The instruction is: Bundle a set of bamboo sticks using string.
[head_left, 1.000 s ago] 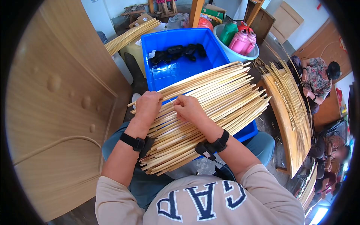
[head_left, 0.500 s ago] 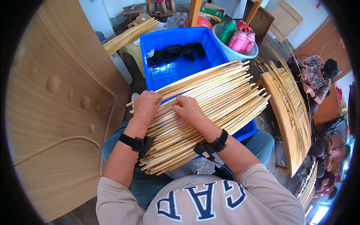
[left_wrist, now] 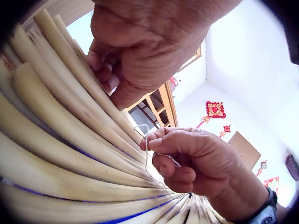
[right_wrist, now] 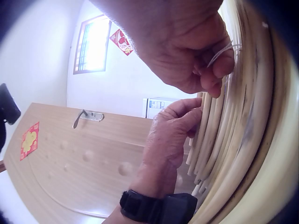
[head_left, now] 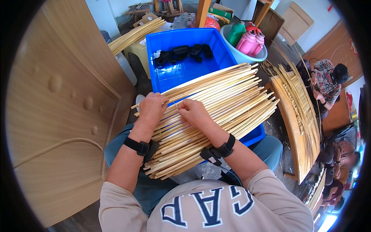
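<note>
A row of long pale peeled sticks, tied side by side with thin string, lies over the blue tub and the lap. My left hand grips the outermost far stick near its left end, fingers curled at its edge. Just to its right, my right hand pinches a thin white string between thumb and fingers. In the left wrist view the string makes a loose loop from the sticks to those fingertips. The right wrist view shows the string's white strands crossing the right hand's fingers.
Under the sticks stands a blue tub with black straps inside. Behind it, a light basin holds several thermos flasks. A wooden door rises close on the left. People sit at the right beside another stick-covered frame.
Both hands keep nearly the same place on the sticks. The short string between them now hangs slightly more curved. The head view has shifted a little.
</note>
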Action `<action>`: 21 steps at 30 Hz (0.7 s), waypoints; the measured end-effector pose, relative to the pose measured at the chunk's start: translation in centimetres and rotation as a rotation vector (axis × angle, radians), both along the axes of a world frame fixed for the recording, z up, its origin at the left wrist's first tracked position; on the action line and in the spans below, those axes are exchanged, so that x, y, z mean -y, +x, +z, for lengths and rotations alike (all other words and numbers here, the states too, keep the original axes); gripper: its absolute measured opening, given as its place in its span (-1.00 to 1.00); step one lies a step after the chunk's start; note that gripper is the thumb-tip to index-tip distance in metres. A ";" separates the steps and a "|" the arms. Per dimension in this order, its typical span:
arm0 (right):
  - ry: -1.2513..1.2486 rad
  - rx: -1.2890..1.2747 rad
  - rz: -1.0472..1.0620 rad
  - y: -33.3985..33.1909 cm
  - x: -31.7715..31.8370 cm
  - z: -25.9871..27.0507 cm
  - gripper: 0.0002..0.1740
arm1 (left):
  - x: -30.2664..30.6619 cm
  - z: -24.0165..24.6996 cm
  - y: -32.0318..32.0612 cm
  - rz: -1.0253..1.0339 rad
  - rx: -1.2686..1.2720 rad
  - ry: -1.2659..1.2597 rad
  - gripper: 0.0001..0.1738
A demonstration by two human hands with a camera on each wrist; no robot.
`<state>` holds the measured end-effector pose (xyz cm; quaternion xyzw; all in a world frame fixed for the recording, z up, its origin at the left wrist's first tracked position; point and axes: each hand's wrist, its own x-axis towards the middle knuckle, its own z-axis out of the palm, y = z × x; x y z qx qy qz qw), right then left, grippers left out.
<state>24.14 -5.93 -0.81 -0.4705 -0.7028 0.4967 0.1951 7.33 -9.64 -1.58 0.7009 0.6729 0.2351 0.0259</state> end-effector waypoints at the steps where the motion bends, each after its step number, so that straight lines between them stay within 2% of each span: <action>1: 0.000 0.000 0.001 0.0 0.0 0.1 -0.88 | 0.0 0.0 0.0 0.001 0.000 0.000 -0.86; 10: -0.052 -0.009 0.003 0.0 0.1 0.1 -0.88 | 0.1 0.1 0.1 0.012 -0.014 0.015 -0.87; 13: -0.053 0.017 0.007 0.0 0.0 -1.2 -0.88 | 0.0 -0.2 0.0 -0.041 0.009 0.077 -0.90; 15: 0.230 0.023 0.005 -0.2 -0.1 -2.8 -0.87 | -0.1 -0.2 0.0 -0.058 -0.003 0.089 -0.91; 19: 0.206 0.060 0.002 0.0 0.0 -2.9 -0.86 | -0.2 -0.5 -0.2 -0.108 -0.001 0.151 -0.93; 21: 0.350 0.093 0.027 0.1 0.1 -2.7 -0.86 | -0.3 -0.7 -0.3 -0.143 -0.014 0.185 -0.94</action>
